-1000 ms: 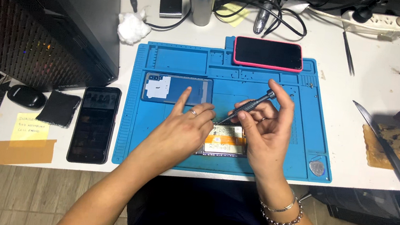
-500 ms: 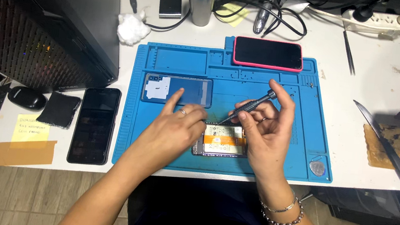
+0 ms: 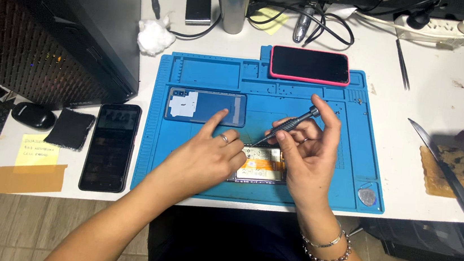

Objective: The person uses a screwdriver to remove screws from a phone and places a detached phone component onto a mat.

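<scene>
Opened phone, internals showing with an orange strip on top, lies at the near edge of the blue work mat, between the two hands. Left hand rests on the phone's left end, fingers loosely curled over it, index finger stretched out toward the detached back cover; it grips nothing. Right hand is closed around a slim dark screwdriver, thumb and fingers pinching the shaft, index finger raised near the cap; tip angled down-left onto the phone's top edge. Bracelets on the right wrist. Round guitar-pick-like tool sits on the mat's near right corner. Left of the mat on the white surface: a black phone, face up, then a dark cloth, a mouse and a yellow note. Right of the mat: a knife across a brown board. Farther back on the mat, a phone in a pink case. Beyond it: white wad, metal cup, tangled cables, tweezers, power strip.
</scene>
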